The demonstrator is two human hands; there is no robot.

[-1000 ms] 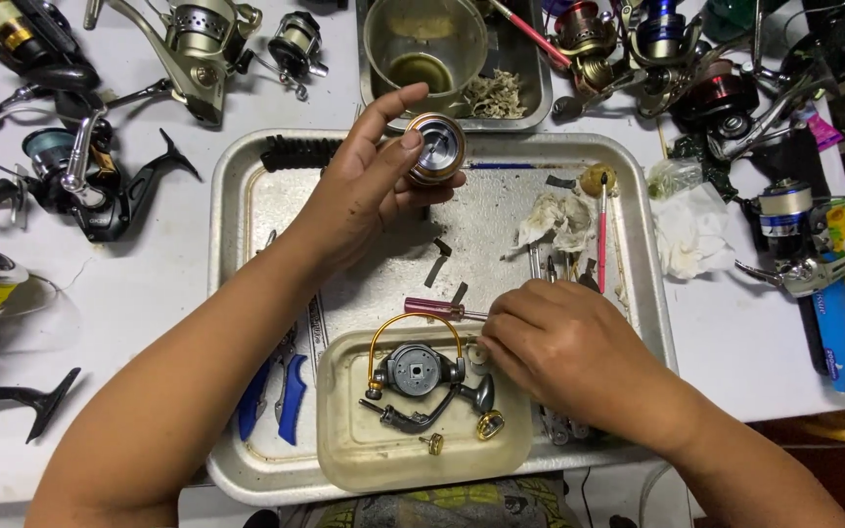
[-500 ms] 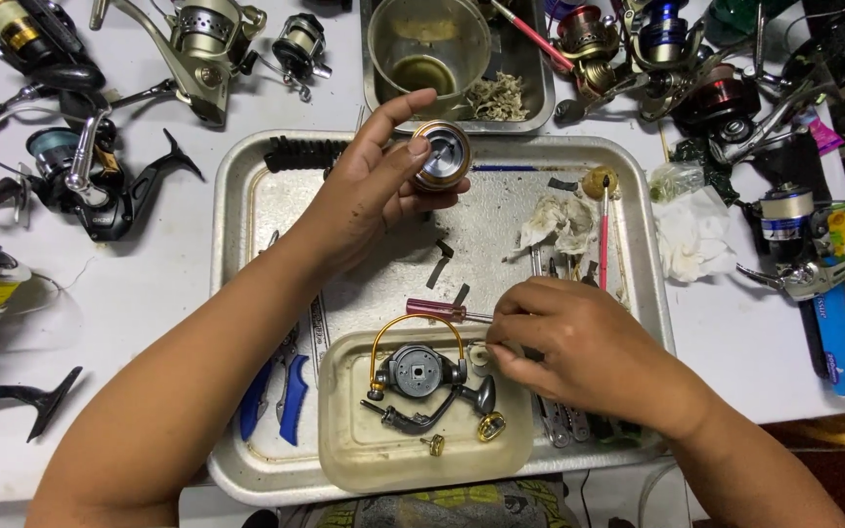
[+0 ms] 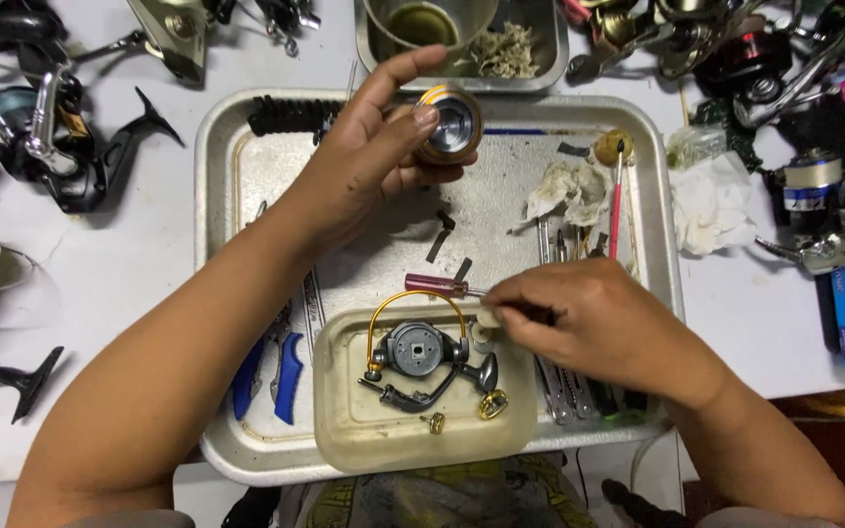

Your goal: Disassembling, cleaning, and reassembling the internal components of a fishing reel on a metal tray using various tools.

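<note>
My left hand (image 3: 364, 171) holds a gold and silver fishing reel spool (image 3: 447, 122) up over the back of a metal tray (image 3: 237, 166). My right hand (image 3: 594, 328) hovers at the right edge of a small cloudy plastic tub (image 3: 364, 430), its fingertips pinched on a small pale part (image 3: 489, 318). In the tub lies a dismantled reel body (image 3: 418, 352) with a gold bail wire and loose gold bits. A red-handled screwdriver (image 3: 437, 286) lies on the tray just behind the tub.
Blue-handled pliers (image 3: 271, 376), a black brush (image 3: 290, 115), dirty rags (image 3: 569, 191), a red paintbrush (image 3: 618, 196) and metal tools lie in the tray. Several fishing reels (image 3: 61, 147) ring the tray on the white table. A metal bin with a cup (image 3: 422, 24) stands behind.
My right hand has slid left to the tub's edge and pinched a small pale part. The left hand still holds the spool up, slightly turned.
</note>
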